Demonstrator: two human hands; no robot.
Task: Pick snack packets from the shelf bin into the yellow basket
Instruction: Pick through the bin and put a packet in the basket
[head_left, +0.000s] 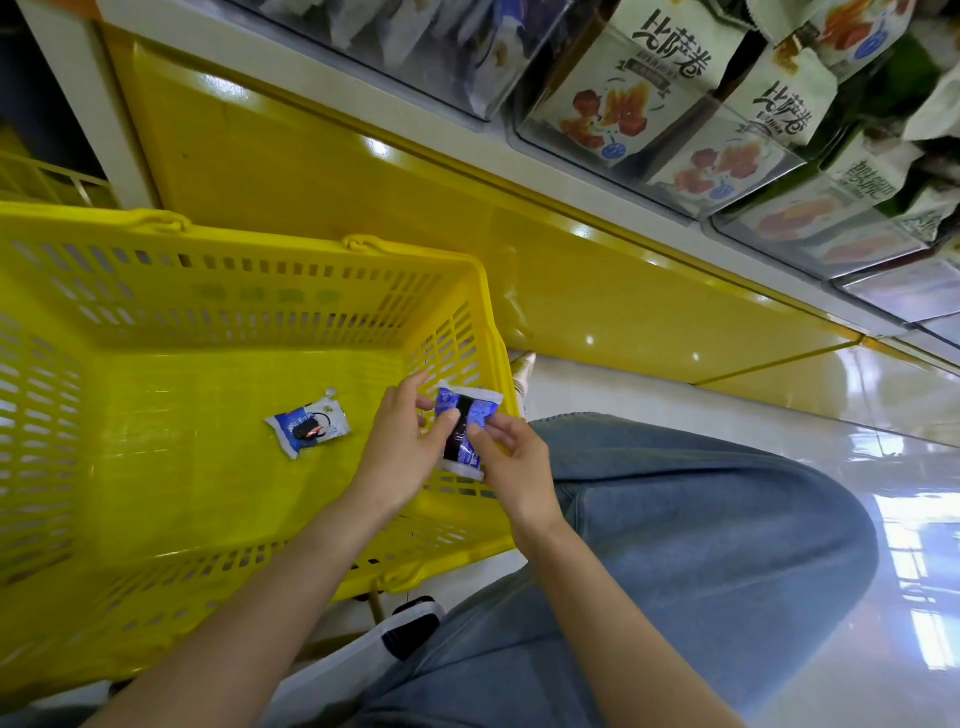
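Observation:
A yellow slotted basket (156, 322) stands on the floor at the left. One blue and white snack packet (309, 423) lies on its bottom. Over the basket's right rim both hands hold a second blue and white snack packet (465, 431). My left hand (405, 441) pinches its left edge with thumb and fingers. My right hand (511, 457) pinches its right side. Clear shelf bins (727, 156) with white snack packets run along the top right.
A glossy yellow shelf base panel (363, 171) stands right behind the basket. My knees in blue jeans (701, 519) are bent at the lower right. A shoe (524, 371) shows beside the basket's right wall. Shiny white floor (883, 467) lies to the right.

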